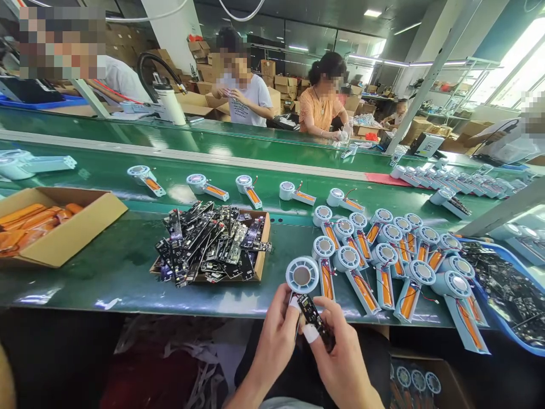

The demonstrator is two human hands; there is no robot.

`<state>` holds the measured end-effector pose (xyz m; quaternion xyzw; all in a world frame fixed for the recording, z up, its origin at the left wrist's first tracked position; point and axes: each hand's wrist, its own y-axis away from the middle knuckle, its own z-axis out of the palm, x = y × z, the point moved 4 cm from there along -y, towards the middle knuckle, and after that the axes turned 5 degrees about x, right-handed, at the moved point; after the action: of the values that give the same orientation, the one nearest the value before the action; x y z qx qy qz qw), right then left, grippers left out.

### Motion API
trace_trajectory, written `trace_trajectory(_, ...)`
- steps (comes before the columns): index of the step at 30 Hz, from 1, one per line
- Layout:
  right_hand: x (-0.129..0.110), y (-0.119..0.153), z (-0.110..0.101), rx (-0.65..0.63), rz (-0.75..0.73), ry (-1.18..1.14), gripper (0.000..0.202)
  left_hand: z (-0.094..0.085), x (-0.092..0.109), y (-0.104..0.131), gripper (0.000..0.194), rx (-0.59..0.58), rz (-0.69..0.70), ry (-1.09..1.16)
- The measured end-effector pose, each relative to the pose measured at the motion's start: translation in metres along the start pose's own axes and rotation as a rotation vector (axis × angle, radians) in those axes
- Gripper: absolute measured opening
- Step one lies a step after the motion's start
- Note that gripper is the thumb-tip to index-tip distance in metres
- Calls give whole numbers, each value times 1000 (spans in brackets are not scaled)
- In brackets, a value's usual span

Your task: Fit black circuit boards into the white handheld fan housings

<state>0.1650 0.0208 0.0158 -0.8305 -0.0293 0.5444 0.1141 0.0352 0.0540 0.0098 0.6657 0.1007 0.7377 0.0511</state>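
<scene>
- 2 hands meet at the near edge of the counter (128,278), both occupied, with white thumb covers (311,333) on them.
- Left hand (275,324): thumb and fingers are wrapped around the handle of a light-blue handheld fan (302,275). Its round head points away from the person, past the fingertips; most of the handle is hidden.
- Right hand (343,343): thumb and bent fingers pinch a black circuit board (310,309), parted only by its width.
- The board's long axis slants from its far end, just below the fan head, back and rightward to the right palm. It lies immediately right of the left thumb; whether board and handle touch, I cannot tell.
- Ahead and leftward, nearer the left hand, a cardboard box (265,250) is heaped with similar boards.
- Rightward, nearer the right hand, lie clustered fans with orange batteries (386,287) in their handles; beyond these is a blue-rimmed tray (530,345) of boards.
</scene>
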Motion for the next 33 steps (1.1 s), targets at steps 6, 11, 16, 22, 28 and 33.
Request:
trace_trajectory(6, 2, 6, 4, 104, -166, 181, 43, 0, 4, 0, 25, 32, 49, -46)
trace_trajectory(11, -1, 0, 15, 106, -158, 327, 51, 2, -9, 4, 52, 22, 43, -1)
trace_trajectory(16, -6, -5, 30, 18, -186, 569, 64, 4, -15, 5, 66, 68, 54, -21)
trace_trajectory(22, -11, -10, 34, -230, -215, 807, 80, -3, -16, -3, 67, 108, 7, 32)
trace_trajectory(28, 3, -6, 44, -137, -313, 756, 89, -3, -18, -8, 57, 55, -75, -20)
trace_trajectory(33, 20, -13, 42, -47, -243, 765, 75, -18, 17, -10, 32, -73, 141, -395)
